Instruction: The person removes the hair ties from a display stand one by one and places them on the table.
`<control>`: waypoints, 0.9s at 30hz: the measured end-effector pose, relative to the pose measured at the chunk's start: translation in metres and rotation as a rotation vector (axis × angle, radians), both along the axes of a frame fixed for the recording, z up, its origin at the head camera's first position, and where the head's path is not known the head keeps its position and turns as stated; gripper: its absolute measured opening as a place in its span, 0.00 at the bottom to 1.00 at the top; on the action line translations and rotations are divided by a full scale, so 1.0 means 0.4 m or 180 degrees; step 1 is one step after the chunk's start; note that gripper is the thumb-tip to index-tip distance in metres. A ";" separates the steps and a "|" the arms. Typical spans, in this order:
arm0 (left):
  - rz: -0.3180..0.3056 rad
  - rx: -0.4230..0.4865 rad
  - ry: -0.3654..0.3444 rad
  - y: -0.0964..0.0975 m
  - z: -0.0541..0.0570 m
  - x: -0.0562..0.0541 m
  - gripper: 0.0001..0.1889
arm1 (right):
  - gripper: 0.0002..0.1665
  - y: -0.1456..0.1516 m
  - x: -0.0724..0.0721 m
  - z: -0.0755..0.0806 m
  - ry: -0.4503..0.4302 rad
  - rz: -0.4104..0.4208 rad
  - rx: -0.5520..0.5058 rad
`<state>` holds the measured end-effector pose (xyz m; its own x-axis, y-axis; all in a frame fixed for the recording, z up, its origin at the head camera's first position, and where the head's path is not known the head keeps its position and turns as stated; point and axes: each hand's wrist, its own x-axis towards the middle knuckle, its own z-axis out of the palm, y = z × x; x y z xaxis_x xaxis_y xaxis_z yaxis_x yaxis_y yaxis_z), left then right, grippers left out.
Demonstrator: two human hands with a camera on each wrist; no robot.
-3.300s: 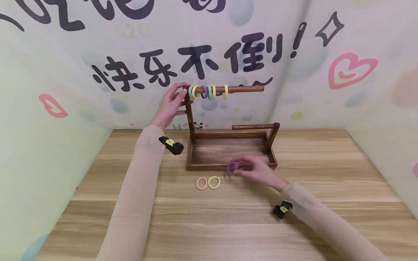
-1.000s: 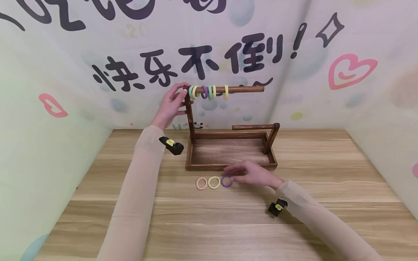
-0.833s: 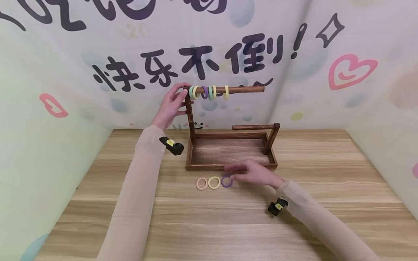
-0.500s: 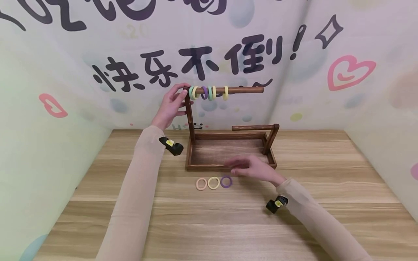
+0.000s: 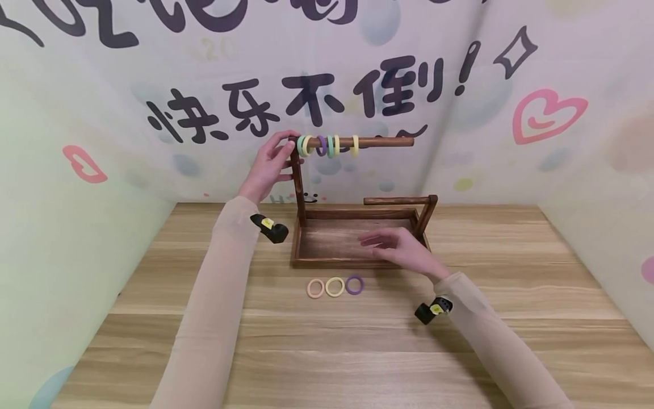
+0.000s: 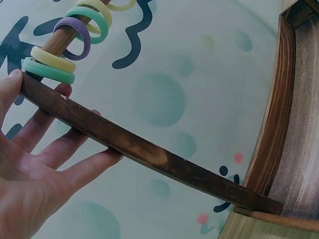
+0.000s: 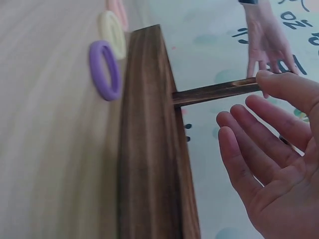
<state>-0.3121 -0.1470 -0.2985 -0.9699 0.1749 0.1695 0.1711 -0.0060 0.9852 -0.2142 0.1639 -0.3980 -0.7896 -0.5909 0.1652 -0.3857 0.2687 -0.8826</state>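
Observation:
My left hand (image 5: 265,167) holds the top of the tall post of a dark wooden rack (image 5: 298,184). In the left wrist view the thumb lies at the post's upper end (image 6: 89,119), with the fingers behind it. Several rings hang on the upper bar (image 5: 385,142): green, yellow and a purple ring (image 6: 84,40). Over the rack's tray (image 5: 327,263) hovers my right hand (image 5: 401,248), fingers loosely extended and holding nothing. On the table in front lie a pink ring (image 5: 315,288), a yellow ring (image 5: 335,287) and another purple ring (image 5: 355,285), side by side.
A lower bar (image 5: 395,200) on a short post rises from the tray's right end and carries no rings. Behind the wooden table (image 5: 306,352) hangs a printed cloth wall (image 5: 470,159), with pale walls at both sides.
The purple ring went from my right hand down onto the table beside the yellow one. That hand then let go and rose back over the tray. My left hand stayed put.

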 end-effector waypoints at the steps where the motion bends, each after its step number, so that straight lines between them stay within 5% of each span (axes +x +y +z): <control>1: 0.0001 0.0000 0.0000 0.000 0.000 0.000 0.14 | 0.20 0.001 -0.002 0.005 0.0007 -0.0011 -0.0022; 27: 0.0010 0.0025 -0.0022 0.003 0.004 0.003 0.13 | 0.20 -0.028 -0.057 0.157 0.0279 -0.0268 -0.0010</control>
<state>-0.3107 -0.1458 -0.2970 -0.9716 0.1706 0.1641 0.1643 -0.0133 0.9863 -0.2371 0.1525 -0.3350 -0.8189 -0.5225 0.2375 -0.4376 0.3005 -0.8475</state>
